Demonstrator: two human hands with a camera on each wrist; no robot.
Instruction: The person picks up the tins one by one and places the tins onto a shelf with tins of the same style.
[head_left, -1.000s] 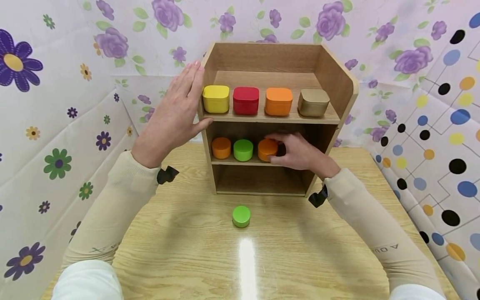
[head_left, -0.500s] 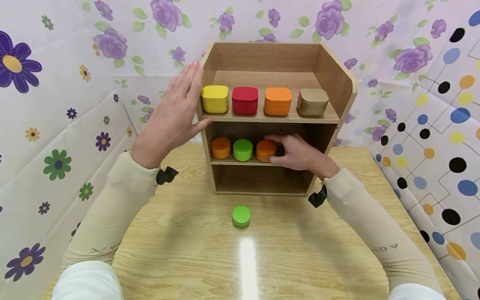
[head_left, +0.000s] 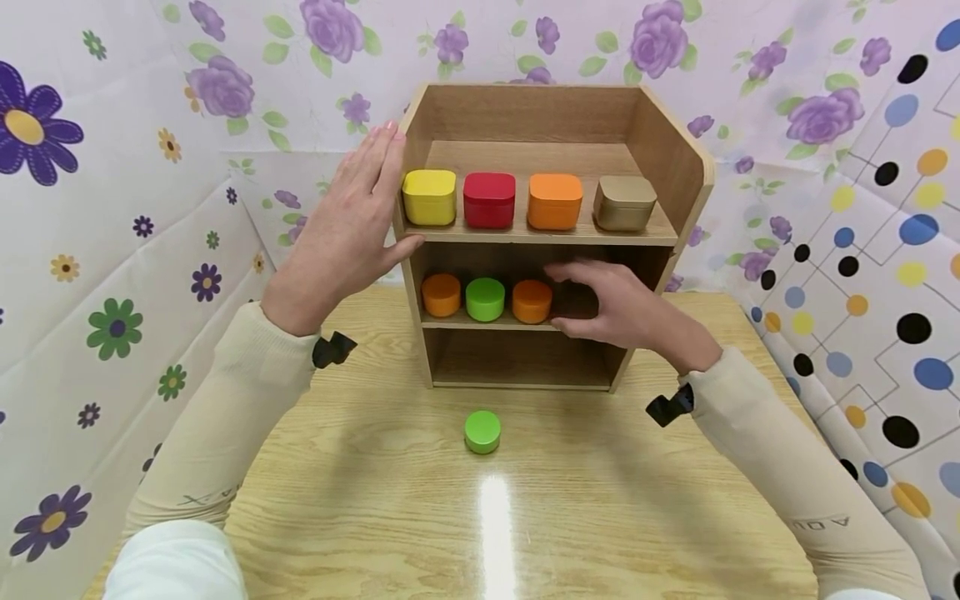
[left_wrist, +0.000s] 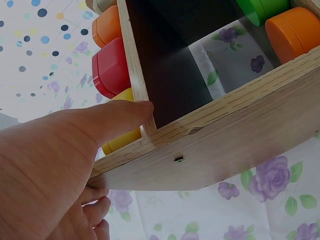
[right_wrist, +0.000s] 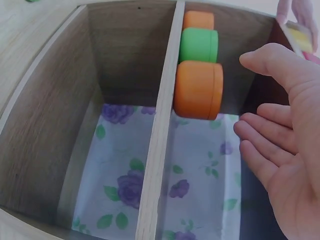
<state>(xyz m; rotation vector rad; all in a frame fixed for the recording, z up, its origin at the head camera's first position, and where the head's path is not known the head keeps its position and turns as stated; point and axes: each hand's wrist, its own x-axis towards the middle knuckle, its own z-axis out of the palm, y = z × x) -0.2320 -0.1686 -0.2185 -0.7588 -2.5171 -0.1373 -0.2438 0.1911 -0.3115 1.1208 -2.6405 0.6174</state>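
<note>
A small wooden shelf unit (head_left: pixel 551 235) stands at the back of the table. My left hand (head_left: pixel 337 221) rests on its left side panel, fingers straight along the outside; the thumb (left_wrist: pixel 125 115) presses the front edge near the upper board. On the middle board sit a left orange round container (head_left: pixel 441 296), a green round container (head_left: pixel 485 300) and a right orange round container (head_left: pixel 532 302). My right hand (head_left: pixel 626 304) is just right of that last one, thumb and fingers spread apart and holding nothing; the right wrist view shows a gap between hand and orange container (right_wrist: pixel 197 90).
The top board carries boxes in yellow (head_left: pixel 430 198), red (head_left: pixel 489 201), orange (head_left: pixel 554 202) and gold (head_left: pixel 625 203). Another green round container (head_left: pixel 482 432) sits on the wooden table (head_left: pixel 360 500) in front of the unit. Patterned cloth surrounds the table.
My right hand first slid the right orange container slightly left, then let go and drew back to the right. My left hand has stayed at the side panel.
</note>
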